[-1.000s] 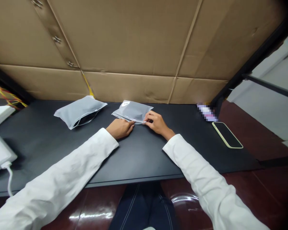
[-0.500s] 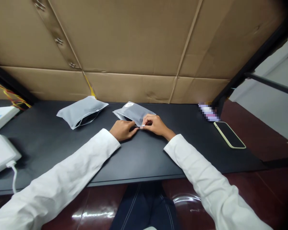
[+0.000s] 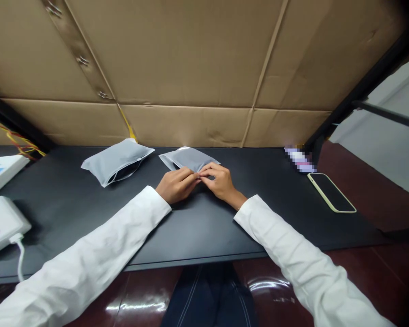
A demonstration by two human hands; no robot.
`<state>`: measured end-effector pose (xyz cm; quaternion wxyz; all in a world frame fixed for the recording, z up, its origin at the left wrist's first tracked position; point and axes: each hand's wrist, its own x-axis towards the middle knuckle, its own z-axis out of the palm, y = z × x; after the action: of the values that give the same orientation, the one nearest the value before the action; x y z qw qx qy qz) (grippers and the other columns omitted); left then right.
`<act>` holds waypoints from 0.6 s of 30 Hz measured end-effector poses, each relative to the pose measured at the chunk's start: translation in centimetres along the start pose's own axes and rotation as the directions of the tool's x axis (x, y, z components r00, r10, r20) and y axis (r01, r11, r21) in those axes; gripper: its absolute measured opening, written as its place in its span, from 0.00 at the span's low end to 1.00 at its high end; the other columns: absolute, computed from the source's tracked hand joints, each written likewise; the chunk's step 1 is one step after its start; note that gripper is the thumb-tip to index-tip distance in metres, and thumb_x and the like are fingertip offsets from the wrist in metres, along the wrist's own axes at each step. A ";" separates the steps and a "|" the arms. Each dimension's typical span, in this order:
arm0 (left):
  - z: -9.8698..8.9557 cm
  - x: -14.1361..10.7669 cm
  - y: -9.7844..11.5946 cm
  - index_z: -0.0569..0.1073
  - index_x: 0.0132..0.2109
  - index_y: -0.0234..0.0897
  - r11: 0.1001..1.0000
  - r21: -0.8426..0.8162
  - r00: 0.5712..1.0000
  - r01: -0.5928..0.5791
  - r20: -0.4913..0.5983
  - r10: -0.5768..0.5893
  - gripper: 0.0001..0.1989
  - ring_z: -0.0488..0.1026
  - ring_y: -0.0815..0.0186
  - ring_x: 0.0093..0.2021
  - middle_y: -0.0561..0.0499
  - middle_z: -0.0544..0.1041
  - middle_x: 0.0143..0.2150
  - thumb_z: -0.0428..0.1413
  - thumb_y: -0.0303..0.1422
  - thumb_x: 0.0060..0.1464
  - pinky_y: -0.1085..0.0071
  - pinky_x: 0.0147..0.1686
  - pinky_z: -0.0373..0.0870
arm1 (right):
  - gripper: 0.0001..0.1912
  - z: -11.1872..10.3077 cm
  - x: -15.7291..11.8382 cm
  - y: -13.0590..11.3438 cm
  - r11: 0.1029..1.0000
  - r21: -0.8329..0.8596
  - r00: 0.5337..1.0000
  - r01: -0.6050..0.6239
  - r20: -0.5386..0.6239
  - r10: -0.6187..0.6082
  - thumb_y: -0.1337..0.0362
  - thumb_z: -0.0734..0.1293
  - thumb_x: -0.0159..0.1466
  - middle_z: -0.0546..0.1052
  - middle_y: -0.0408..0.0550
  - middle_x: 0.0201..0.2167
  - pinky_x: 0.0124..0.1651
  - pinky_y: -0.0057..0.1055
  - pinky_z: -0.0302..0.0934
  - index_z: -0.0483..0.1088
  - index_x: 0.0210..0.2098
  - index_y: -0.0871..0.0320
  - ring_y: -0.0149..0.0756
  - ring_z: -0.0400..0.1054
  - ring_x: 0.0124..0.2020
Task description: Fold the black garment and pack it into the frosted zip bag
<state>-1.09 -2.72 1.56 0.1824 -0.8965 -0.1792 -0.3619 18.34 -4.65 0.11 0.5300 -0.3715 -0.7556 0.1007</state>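
Note:
A grey frosted zip bag (image 3: 190, 158) lies on the black table, its near right corner at my fingers. My left hand (image 3: 177, 184) is closed in a pinch on the bag's near edge. Right beside it, my right hand (image 3: 220, 180) pinches the same edge, thumb against fingers, and the fingertips of both hands meet. The bit of edge between them is mostly hidden by my fingers. To the left lies a second grey frosted zip bag (image 3: 117, 156), its mouth gaping toward me; neither hand touches it.
On the right of the black table (image 3: 191, 236) lie a phone in a pale case (image 3: 331, 193) and a blurred-out purple item (image 3: 300, 160). A white device with a cable (image 3: 5, 222) and a white box (image 3: 0, 172) stand at the left. Cardboard (image 3: 191, 59) walls the back.
Both hands have drawn together at the bag's edge and their fingertips now meet. My left fingers have curled in more. The view has shifted slightly.

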 end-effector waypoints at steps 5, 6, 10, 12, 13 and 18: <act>0.1 0.2 -0.2 0.71 0.44 0.38 0.998 0.065 0.999 -0.012 -0.046 0.015 0.06 0.71 0.68 0.29 0.51 0.76 0.31 0.51 0.26 0.63 0.72 0.30 0.67 | 0.06 0.4 0.0 -1.2 0.997 -0.023 0.993 -0.077 -0.091 0.074 0.70 0.69 0.61 0.79 0.45 0.33 0.42 0.32 0.69 0.76 0.30 0.55 0.34 0.74 0.36; 0.1 0.3 -0.3 0.71 0.44 0.38 0.997 0.073 0.999 -0.007 -0.035 0.009 0.07 0.71 0.68 0.30 0.51 0.76 0.32 0.50 0.26 0.63 0.71 0.31 0.67 | 0.06 0.4 0.0 -1.3 0.996 -0.026 0.991 -0.088 -0.104 0.085 0.70 0.69 0.61 0.79 0.45 0.32 0.42 0.32 0.69 0.76 0.30 0.55 0.34 0.74 0.36; 0.0 0.6 -1.0 0.72 0.43 0.38 0.993 0.121 0.999 0.016 0.036 -0.020 0.10 0.72 0.66 0.32 0.49 0.76 0.33 0.47 0.24 0.64 0.69 0.32 0.67 | 0.05 0.2 0.3 -1.5 0.996 -0.020 0.984 -0.089 -0.159 0.085 0.69 0.70 0.61 0.78 0.44 0.32 0.42 0.32 0.68 0.75 0.29 0.54 0.34 0.73 0.35; 0.0 0.5 -1.9 0.72 0.41 0.38 0.987 0.158 0.998 0.019 0.052 -0.028 0.10 0.72 0.66 0.32 0.49 0.75 0.33 0.46 0.24 0.64 0.69 0.32 0.67 | 0.05 -0.2 0.7 -1.5 0.996 -0.015 0.978 -0.083 -0.191 0.078 0.68 0.71 0.61 0.78 0.44 0.31 0.41 0.33 0.69 0.75 0.29 0.54 0.34 0.73 0.35; 0.0 0.3 -2.5 0.72 0.41 0.37 0.984 0.178 0.998 0.024 0.055 -0.034 0.10 0.71 0.65 0.32 0.49 0.75 0.33 0.46 0.24 0.64 0.69 0.32 0.66 | 0.05 -0.5 0.9 -1.5 0.997 -0.016 0.976 -0.081 -0.204 0.076 0.67 0.71 0.61 0.78 0.44 0.31 0.41 0.33 0.69 0.75 0.29 0.54 0.34 0.73 0.35; 0.0 -1.2 -6.2 0.72 0.40 0.36 0.954 0.288 0.992 0.080 0.070 -0.104 0.10 0.71 0.63 0.33 0.46 0.75 0.34 0.46 0.25 0.63 0.67 0.32 0.64 | 0.07 -3.1 2.1 0.7 0.988 -0.059 0.944 -0.143 -0.309 0.118 0.62 0.72 0.60 0.78 0.46 0.31 0.41 0.36 0.70 0.74 0.27 0.55 0.37 0.73 0.35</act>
<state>-4.69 2.42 1.94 0.2847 -0.8660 -0.2786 -0.3021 21.02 -3.50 2.59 0.6167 -0.4531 -0.6421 0.0466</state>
